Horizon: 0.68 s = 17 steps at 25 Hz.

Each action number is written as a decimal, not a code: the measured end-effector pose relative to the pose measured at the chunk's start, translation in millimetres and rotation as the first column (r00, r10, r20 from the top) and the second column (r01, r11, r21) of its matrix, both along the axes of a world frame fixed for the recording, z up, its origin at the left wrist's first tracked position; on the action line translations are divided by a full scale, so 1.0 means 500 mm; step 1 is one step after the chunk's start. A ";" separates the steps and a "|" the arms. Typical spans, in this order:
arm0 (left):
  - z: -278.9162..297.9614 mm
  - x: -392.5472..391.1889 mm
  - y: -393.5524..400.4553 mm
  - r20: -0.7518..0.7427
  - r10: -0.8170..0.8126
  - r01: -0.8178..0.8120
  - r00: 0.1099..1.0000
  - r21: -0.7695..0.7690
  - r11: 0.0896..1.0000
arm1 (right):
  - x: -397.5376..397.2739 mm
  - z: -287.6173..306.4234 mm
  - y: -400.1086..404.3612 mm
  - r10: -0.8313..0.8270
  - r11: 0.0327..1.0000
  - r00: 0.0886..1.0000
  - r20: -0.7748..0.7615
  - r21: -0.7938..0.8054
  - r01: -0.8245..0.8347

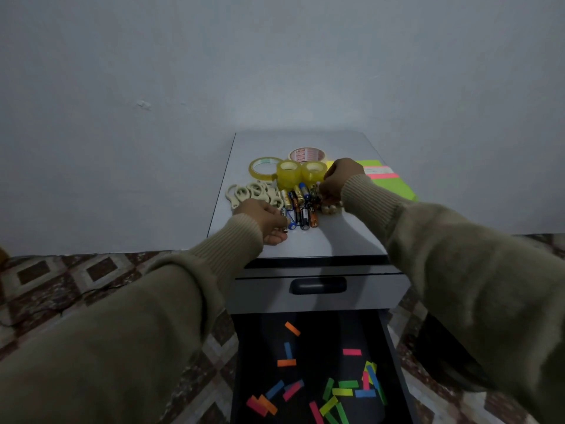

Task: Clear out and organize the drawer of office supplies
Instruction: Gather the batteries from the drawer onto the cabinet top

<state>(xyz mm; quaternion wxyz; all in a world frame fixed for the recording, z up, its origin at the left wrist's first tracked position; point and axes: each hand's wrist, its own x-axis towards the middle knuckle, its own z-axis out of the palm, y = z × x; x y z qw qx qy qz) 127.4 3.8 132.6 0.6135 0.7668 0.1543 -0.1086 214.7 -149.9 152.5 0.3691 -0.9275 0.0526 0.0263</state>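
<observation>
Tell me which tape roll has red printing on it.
The white roll at the back, behind the two yellow rolls; the others are plain yellow.

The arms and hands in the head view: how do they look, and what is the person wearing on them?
Both arms are covered by long sleeves of a khaki, olive-beige knitted top. Each sleeve ends in a ribbed cuff at the wrist, the other cuff being the same. The left hand and right hand are bare: no gloves show, and no rings or watch can be seen.
</observation>
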 end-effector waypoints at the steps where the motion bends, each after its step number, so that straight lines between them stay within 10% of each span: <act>1: 0.003 0.002 -0.003 -0.005 0.008 -0.008 1.000 0.001 1.000 | -0.009 -0.001 -0.006 -0.009 0.999 1.000 -0.015 0.041 0.009; 17: 0.026 0.020 -0.070 -0.021 0.106 -0.102 0.994 0.142 0.985 | -0.066 -0.060 -0.051 -0.030 0.986 0.998 -0.050 0.162 0.038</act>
